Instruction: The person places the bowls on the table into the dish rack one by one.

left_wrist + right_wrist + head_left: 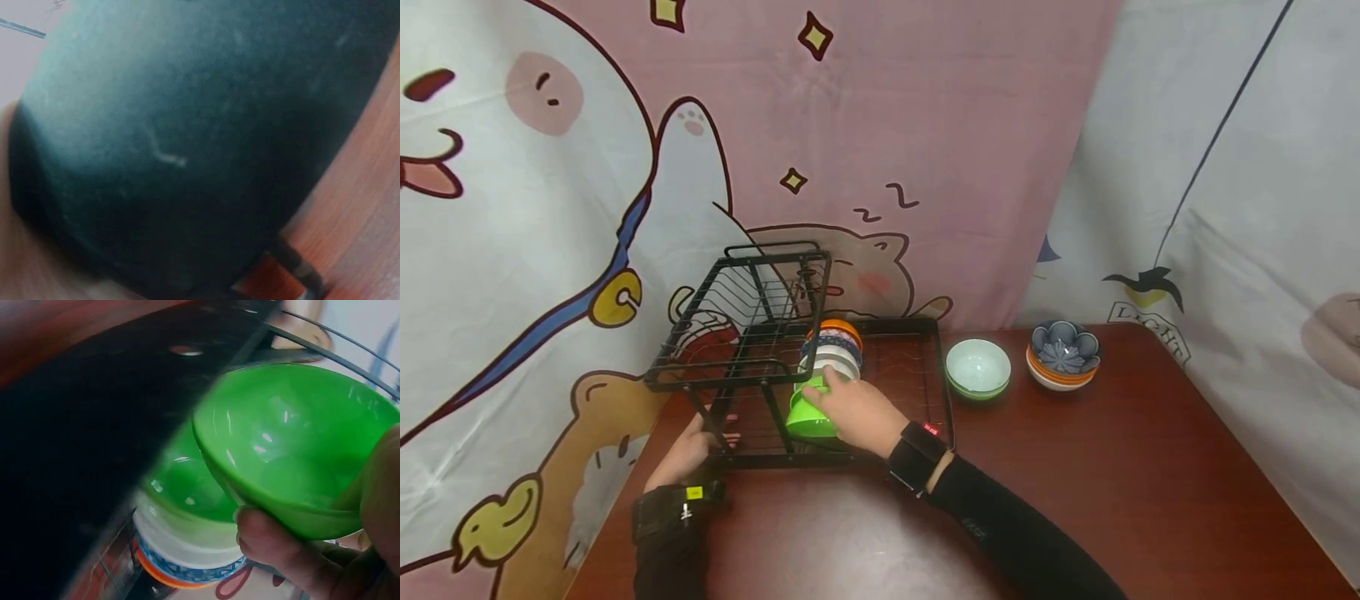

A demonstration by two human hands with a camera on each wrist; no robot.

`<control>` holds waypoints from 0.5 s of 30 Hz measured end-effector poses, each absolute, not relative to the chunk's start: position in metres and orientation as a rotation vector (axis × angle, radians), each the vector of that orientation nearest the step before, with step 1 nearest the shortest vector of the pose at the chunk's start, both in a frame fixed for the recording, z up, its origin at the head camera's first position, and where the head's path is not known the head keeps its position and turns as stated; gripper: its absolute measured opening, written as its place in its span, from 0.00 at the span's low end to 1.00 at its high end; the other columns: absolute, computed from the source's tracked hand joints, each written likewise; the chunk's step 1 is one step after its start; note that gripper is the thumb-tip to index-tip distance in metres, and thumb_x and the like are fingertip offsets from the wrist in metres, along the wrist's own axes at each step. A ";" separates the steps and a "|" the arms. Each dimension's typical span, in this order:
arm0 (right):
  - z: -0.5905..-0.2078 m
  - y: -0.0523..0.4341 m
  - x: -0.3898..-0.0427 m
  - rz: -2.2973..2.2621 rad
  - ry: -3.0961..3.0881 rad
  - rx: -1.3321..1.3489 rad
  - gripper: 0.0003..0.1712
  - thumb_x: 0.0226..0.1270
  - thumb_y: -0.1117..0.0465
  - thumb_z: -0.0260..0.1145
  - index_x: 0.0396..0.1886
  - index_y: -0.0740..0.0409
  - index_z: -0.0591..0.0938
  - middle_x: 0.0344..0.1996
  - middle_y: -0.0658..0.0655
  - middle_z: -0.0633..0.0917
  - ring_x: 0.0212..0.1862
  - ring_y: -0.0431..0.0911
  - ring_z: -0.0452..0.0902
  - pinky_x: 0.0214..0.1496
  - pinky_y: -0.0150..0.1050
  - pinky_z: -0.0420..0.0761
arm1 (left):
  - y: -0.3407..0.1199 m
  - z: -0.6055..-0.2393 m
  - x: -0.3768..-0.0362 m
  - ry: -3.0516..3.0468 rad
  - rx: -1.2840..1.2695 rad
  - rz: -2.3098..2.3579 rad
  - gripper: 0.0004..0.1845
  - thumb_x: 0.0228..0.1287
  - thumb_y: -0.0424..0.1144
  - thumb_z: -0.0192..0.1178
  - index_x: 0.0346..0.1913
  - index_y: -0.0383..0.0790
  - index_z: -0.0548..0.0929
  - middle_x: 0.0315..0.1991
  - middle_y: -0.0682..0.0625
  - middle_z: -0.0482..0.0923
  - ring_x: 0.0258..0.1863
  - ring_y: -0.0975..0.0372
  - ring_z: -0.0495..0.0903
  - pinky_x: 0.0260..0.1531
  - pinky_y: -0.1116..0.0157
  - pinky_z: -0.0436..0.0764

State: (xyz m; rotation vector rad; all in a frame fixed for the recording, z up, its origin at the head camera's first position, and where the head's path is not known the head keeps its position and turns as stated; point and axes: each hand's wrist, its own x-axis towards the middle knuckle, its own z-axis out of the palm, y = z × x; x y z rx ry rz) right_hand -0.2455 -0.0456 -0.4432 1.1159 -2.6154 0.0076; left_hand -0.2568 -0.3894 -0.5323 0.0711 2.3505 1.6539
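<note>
Black sleeve (1007,521) nearest, I see the right hand (865,412) pinching a green bowl (275,425) by its rim over the rack (752,460); left hand (691,446) beside it, hold unclear; best match tilt to the bowl row (837,358)

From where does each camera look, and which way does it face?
On head: faces forward and down at the rack; shows left hand, right hand.
On left wrist: faces the table beyond a dark blur; skin shows left.
On right wrist: faces the green bowl; right fingers show.
Head and right wrist share the green bowl.
</note>
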 end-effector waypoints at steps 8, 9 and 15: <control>-0.471 -0.056 -0.249 -0.250 -2.470 1.106 0.28 0.60 0.66 0.65 0.58 0.42 0.69 0.58 0.57 0.76 0.15 0.38 0.65 0.14 0.30 0.67 | -0.386 -0.532 -0.257 2.369 0.080 1.684 0.34 0.61 0.21 0.36 0.72 0.29 0.46 0.69 0.24 0.59 0.50 0.53 0.83 0.44 0.66 0.79; -0.473 -0.057 -0.249 -0.245 -2.471 1.106 0.28 0.59 0.66 0.65 0.57 0.42 0.70 0.57 0.56 0.76 0.15 0.38 0.64 0.14 0.30 0.66 | -0.386 -0.532 -0.257 2.377 0.099 1.680 0.34 0.60 0.21 0.36 0.72 0.29 0.46 0.68 0.23 0.59 0.50 0.52 0.83 0.44 0.66 0.79; -0.478 -0.059 -0.254 -0.114 -2.571 1.122 0.33 0.53 0.63 0.73 0.57 0.44 0.70 0.54 0.55 0.78 0.17 0.39 0.66 0.15 0.30 0.67 | -0.386 -0.533 -0.258 2.380 0.117 1.693 0.35 0.60 0.20 0.35 0.72 0.28 0.45 0.68 0.23 0.59 0.52 0.51 0.83 0.43 0.66 0.80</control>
